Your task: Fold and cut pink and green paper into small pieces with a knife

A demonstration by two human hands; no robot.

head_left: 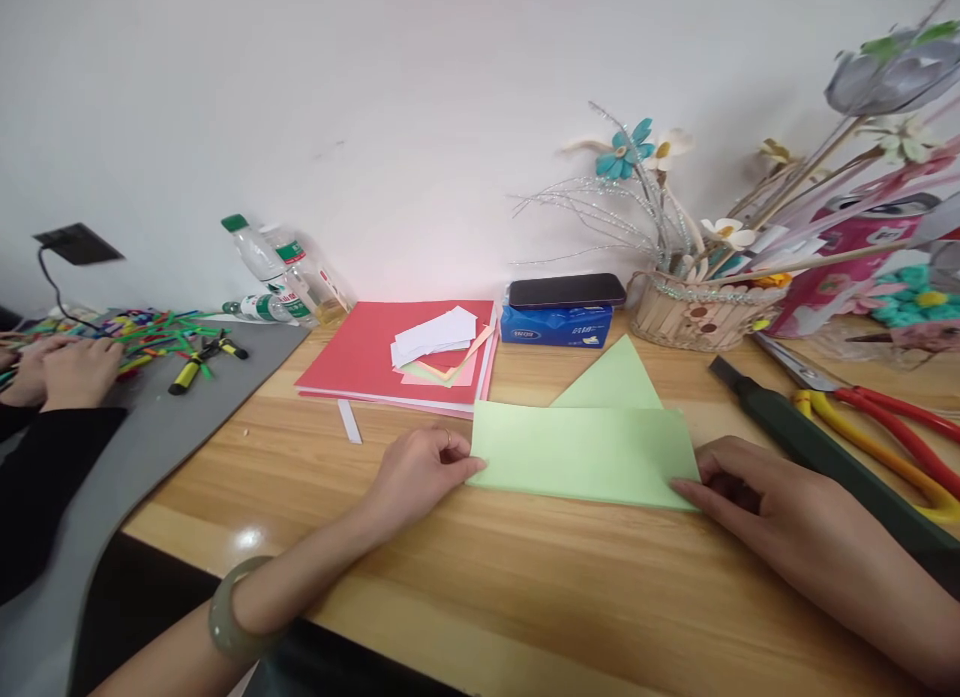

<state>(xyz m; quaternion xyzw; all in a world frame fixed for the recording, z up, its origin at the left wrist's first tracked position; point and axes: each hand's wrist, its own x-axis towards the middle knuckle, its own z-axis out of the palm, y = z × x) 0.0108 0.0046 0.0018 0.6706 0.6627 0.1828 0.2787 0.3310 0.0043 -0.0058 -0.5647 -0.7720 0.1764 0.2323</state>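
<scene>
Green paper [577,452] at the counter's [465,587] middle, left hand [420,472] pinching its left edge, right hand [765,497] pinching its lower right corner, green triangle [619,379] showing behind.

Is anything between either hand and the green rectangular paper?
Nothing visible is. The left hand grips the green rectangular paper near its lower left corner, the right hand its lower right. A green triangular piece shows beyond the far edge, partly covered by the paper, clear of both hands.
</scene>
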